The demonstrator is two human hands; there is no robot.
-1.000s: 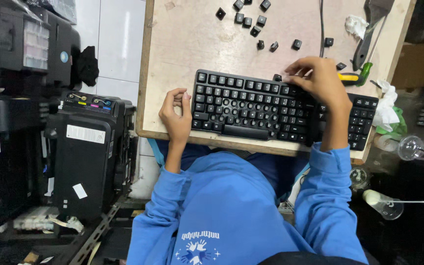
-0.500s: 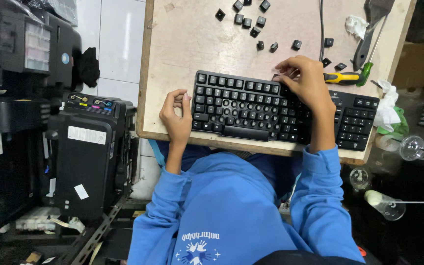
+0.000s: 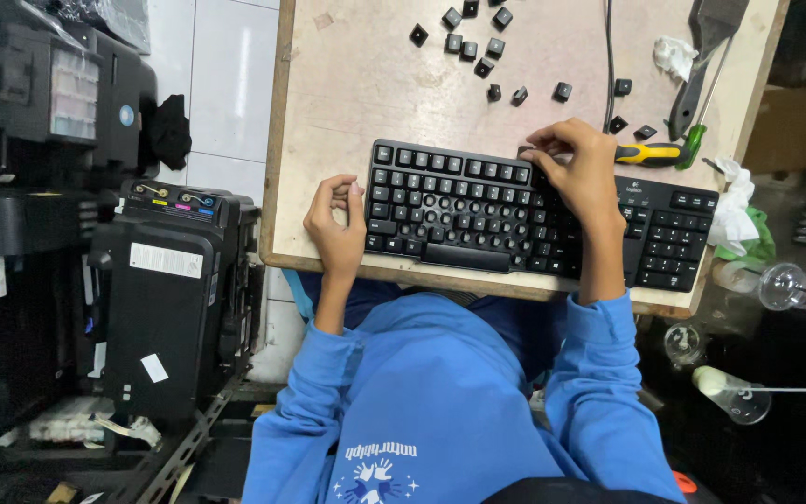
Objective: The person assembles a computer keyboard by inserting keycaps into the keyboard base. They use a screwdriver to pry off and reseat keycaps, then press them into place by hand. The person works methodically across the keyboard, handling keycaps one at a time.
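Keycaps [image 3: 478, 47], about thirteen loose; one keyboard [image 3: 478, 210].

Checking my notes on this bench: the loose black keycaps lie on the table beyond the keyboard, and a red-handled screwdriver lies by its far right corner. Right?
Not quite. The head view shows the screwdriver handle is yellow and black, not red. The loose keycaps do lie beyond the keyboard.

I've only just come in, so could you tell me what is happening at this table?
A person in a blue sweatshirt is bent over a black keyboard on a worn table. The right hand rests on the keyboard's upper row, fingertips at a key there. The left hand sits at the keyboard's left end. Many keys are off, leaving bare round sockets, and loose keycaps lie scattered further up the table. A yellow-handled screwdriver lies just beyond the right hand.
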